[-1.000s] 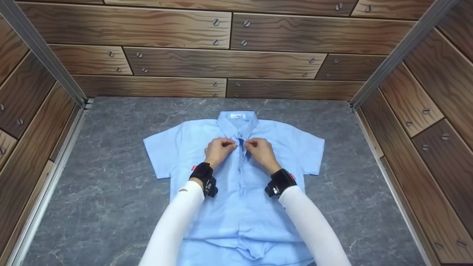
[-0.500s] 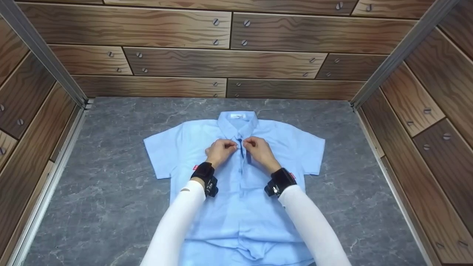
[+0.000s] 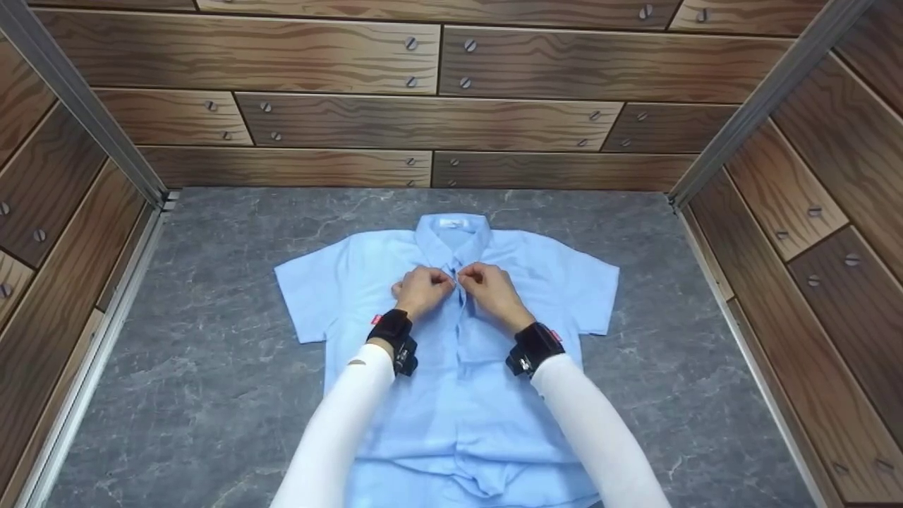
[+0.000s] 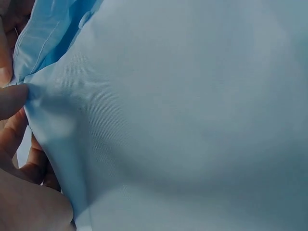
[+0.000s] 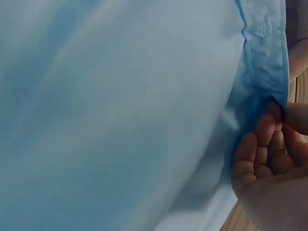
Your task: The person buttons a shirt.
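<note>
A light blue short-sleeved shirt [image 3: 409, 395] lies face up, collar [image 3: 455, 240] pointing away from me. My left hand [image 3: 423, 289] pinches one front edge just below the collar. In the left wrist view its thumb presses the cloth at the edge, with a small button [image 4: 84, 19] farther along. My right hand [image 3: 492, 288] pinches the opposite front edge, fingertips close beside the left ones. The right wrist view shows a stitched placket [image 5: 264, 53] with a buttonhole [image 5: 267, 26] above the pinching fingers. Whatever lies between the fingertips is hidden.
The shirt rests on a grey marbled surface [image 3: 211, 395]. Wood-patterned walls [image 3: 353, 120] rise at the back and both sides, joined by metal rails [image 3: 769, 106]. The shirt's lower part has loose folds [image 3: 487, 476].
My right hand has moved slightly left toward the left hand, and the dark gap between the front edges has narrowed. My left hand has shifted a little right.
</note>
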Demonstrator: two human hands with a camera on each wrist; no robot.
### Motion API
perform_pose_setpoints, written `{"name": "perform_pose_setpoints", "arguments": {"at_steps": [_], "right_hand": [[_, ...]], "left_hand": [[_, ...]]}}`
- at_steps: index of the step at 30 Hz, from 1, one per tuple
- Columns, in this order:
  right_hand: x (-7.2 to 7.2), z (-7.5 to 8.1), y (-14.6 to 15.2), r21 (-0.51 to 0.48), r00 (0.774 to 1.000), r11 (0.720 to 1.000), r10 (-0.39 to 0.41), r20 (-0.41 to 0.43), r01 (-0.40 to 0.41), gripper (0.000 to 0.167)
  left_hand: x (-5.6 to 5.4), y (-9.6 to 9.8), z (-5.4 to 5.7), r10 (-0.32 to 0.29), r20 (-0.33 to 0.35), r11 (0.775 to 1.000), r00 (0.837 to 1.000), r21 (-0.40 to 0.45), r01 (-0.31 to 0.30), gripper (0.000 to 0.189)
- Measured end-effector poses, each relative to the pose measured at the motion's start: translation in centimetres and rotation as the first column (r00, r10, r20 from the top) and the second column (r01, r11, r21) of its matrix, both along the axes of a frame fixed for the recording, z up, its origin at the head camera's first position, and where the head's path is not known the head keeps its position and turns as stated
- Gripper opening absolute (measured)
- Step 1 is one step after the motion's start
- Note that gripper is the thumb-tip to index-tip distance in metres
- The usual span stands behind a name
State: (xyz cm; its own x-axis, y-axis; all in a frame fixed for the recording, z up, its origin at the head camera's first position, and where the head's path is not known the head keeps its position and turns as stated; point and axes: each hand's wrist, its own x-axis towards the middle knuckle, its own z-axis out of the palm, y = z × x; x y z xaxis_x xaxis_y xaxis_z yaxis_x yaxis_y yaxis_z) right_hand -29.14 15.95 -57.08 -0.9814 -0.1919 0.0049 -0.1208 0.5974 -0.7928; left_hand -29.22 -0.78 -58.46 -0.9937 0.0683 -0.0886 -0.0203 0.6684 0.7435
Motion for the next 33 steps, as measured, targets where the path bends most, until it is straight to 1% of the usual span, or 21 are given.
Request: {"name": "perform_pose_setpoints", "arguments": {"at_steps": [5, 12, 16, 20, 25, 33], "right_hand": [[0.0, 0.0, -0.1, 0.018, 1.0, 1.0, 0.008, -0.018, -0.008, 0.015], [0.2, -0.2, -0.1, 0.039, 0.995, 0.999, 0.032, -0.093, -0.028, 0.013], [0.3, -0.5, 0.0, 0.047, 0.994, 0.998, 0.043, -0.1, -0.039, 0.014], [0.3, -0.7, 0.1, 0.034, 0.995, 0.998, 0.053, -0.09, -0.05, 0.011], [0.3, -0.8, 0.1, 0.028, 0.994, 0.998, 0.061, -0.09, -0.059, 0.012], [0.4, -0.6, 0.1, 0.02, 0.994, 0.999, 0.046, -0.103, -0.044, 0.011]], "left_hand": [[-0.1, 0.2, -0.1, 0.008, 0.004, 1.0, 1.0, -0.023, -0.008, 0.012], [-0.2, 0.5, 0.0, 0.032, -0.005, 0.997, 0.999, -0.064, -0.032, 0.012], [-0.3, 0.5, 0.1, 0.033, 0.002, 0.996, 0.999, -0.082, -0.033, 0.012], [-0.3, 0.5, 0.3, 0.023, -0.003, 0.997, 1.0, -0.074, -0.023, 0.012], [-0.4, 0.3, 0.8, 0.0, -0.007, 0.999, 1.0, -0.048, 0.0, 0.012], [-0.4, 0.1, 1.3, -0.038, 0.037, 0.999, 0.999, 0.002, 0.038, 0.013]]}}
